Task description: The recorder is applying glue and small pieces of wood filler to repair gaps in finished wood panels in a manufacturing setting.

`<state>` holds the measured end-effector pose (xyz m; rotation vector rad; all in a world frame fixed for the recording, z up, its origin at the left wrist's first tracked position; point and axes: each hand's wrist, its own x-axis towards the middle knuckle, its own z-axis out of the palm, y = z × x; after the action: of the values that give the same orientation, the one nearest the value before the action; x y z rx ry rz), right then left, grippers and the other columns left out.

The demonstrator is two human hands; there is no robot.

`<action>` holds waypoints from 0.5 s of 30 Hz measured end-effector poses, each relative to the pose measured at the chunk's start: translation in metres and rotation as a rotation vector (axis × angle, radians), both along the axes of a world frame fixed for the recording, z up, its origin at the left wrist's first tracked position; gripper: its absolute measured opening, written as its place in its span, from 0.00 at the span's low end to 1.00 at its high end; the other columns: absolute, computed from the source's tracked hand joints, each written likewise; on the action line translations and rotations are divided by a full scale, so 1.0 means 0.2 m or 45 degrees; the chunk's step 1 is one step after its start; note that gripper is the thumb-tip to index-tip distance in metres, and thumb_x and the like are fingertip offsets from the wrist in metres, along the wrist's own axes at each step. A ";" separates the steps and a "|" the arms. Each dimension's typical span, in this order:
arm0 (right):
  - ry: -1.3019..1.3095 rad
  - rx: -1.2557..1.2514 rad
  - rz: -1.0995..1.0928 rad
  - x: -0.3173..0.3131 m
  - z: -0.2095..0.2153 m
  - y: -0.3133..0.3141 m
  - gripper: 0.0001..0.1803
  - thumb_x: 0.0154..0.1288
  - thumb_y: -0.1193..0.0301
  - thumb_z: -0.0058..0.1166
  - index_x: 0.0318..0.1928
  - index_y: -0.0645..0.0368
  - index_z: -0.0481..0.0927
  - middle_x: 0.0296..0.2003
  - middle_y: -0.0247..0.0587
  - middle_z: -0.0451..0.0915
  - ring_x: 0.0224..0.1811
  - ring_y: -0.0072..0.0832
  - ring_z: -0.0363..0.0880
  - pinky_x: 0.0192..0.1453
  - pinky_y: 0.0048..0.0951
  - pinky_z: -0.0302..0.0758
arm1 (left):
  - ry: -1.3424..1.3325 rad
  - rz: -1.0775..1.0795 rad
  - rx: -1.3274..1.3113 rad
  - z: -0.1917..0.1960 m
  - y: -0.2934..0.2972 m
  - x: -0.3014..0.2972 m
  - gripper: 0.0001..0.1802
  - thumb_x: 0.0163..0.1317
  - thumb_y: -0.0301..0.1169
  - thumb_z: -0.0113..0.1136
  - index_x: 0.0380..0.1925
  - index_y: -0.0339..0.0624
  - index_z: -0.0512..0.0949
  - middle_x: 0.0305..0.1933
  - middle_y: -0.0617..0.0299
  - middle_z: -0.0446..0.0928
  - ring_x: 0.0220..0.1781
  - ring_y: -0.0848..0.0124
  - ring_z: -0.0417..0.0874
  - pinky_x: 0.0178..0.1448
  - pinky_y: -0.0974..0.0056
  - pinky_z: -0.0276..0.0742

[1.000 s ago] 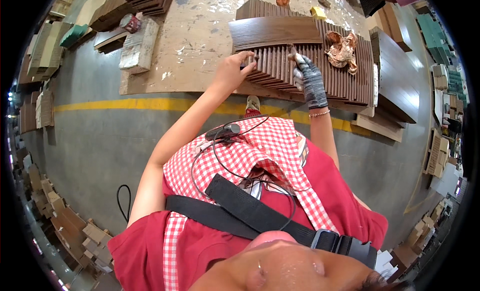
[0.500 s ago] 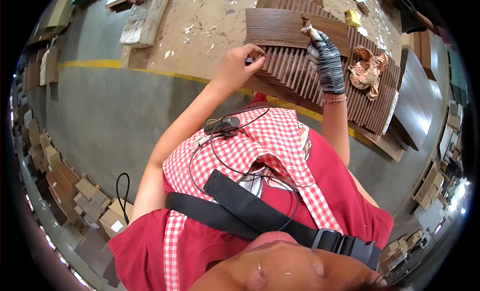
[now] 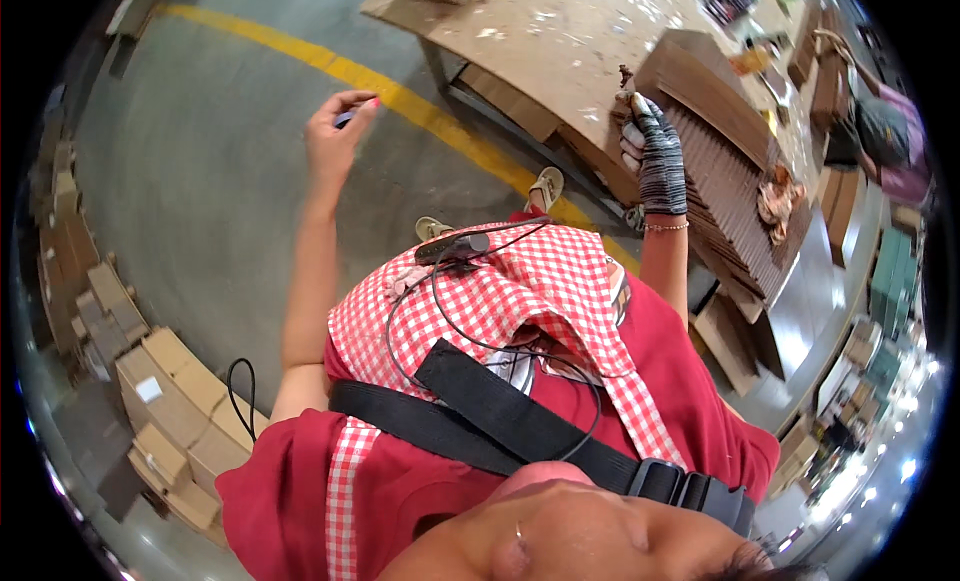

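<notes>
My left hand (image 3: 335, 131) is bare and held out over the floor, away from the table. Its fingers curl toward the thumb around a small bluish thing (image 3: 344, 119) that I cannot make out. A striped grey glove with pale fingers covers my right hand (image 3: 652, 156), which pinches a small dark brown scrap (image 3: 626, 76) at the fingertips. Just right of it lies a row of narrow brown wooden strips (image 3: 725, 186), packed side by side. A wider brown board (image 3: 715, 101) rests across their far part. On the strips sits a crumpled, stained rag (image 3: 778, 203).
The worktable (image 3: 560, 41) has pale flecks and a near edge beside my right hand. A yellow line (image 3: 440, 111) crosses the grey floor. Cardboard boxes (image 3: 175, 381) stand at left. Another person (image 3: 895, 146) is at the far right. A cable hangs over my apron.
The view has turned left, so the table and strips sit farther right. My left hand has moved from beside the strips out over the floor. My right hand still pinches the brown scrap.
</notes>
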<state>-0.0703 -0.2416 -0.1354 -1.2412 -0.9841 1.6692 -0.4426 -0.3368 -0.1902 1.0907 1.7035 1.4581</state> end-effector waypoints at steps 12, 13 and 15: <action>-0.195 0.013 0.181 -1.22 0.02 0.22 0.13 0.70 0.60 0.48 0.46 0.52 0.79 0.15 0.18 0.59 0.13 0.10 0.52 0.16 0.17 0.48 | -0.764 2.330 -0.424 -1.31 -1.44 -1.97 0.19 0.57 0.45 0.55 0.30 0.37 0.77 0.29 0.60 0.76 0.24 0.67 0.74 0.33 0.59 0.73; -0.192 0.036 0.185 -1.27 0.04 0.27 0.13 0.70 0.60 0.48 0.46 0.52 0.79 0.15 0.18 0.59 0.13 0.10 0.52 0.16 0.17 0.48 | -0.849 2.342 -0.483 -1.42 -1.43 -1.92 0.19 0.58 0.46 0.54 0.28 0.40 0.76 0.27 0.62 0.75 0.24 0.68 0.73 0.33 0.59 0.73; -0.191 0.060 0.323 -1.48 0.08 0.30 0.12 0.70 0.60 0.49 0.44 0.52 0.80 0.15 0.17 0.59 0.13 0.10 0.52 0.16 0.17 0.48 | -1.101 2.243 -0.515 -1.69 -1.74 -1.87 0.22 0.62 0.50 0.49 0.31 0.39 0.74 0.26 0.63 0.74 0.25 0.69 0.72 0.33 0.58 0.72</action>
<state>-0.3665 -0.1809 -0.1198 -1.2659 -1.3111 1.7513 -0.8162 -0.6856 -0.5280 -1.5428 1.9131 1.7337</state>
